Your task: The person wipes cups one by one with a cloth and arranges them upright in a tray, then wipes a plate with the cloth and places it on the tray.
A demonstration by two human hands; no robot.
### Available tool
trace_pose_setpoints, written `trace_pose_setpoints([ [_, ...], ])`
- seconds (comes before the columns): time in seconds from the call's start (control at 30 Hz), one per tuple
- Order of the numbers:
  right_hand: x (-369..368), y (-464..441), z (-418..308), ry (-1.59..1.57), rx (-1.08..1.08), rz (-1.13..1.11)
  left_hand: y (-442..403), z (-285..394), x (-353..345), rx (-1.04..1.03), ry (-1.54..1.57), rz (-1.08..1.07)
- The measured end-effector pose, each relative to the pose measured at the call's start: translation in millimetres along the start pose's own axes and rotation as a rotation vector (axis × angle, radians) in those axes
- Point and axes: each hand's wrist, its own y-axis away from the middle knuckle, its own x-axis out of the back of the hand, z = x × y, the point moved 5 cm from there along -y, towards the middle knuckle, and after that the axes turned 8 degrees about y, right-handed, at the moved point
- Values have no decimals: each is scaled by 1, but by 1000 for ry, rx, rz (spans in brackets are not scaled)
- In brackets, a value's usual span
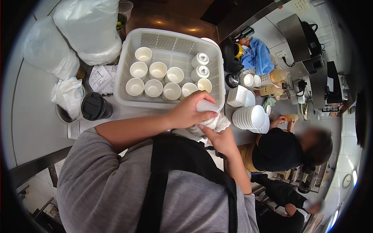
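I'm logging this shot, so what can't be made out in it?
All in the head view:
Full shape of the white object: hidden by the left hand and cloth.
How the right hand grips: hidden by the cloth.
Print on the papers: too small.
Inside the black tumbler: hidden by its lid.
Contents of the plastic bags: veiled by cloudy plastic.

The counter (123, 113) is being backed by a glossy brown surface (171, 17), in which warm light spots are being mirrored. Left of the counter, a pale wall (29, 116) is being seen, with floor tiles (43, 178) being glimpsed lower down. Far right of the counter, a round clock (347, 180) is being carried by a white-tiled wall (348, 149).
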Motion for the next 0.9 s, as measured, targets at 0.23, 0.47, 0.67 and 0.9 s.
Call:
trace_pose_setpoints([
  [0.23,25,4,2,-140,129,376,-10,5,-3,205,109,-377],
  [0.47,59,16,59,-375,-111,824,-42,25,46,-109,-433,-9],
  [0.67,45,37,96,-288,-232,671,-58,2,139,-100,-1171,223],
  [0.9,9,39,86,-68,-136,333,-42,-53,183,300,-1306,160],
])
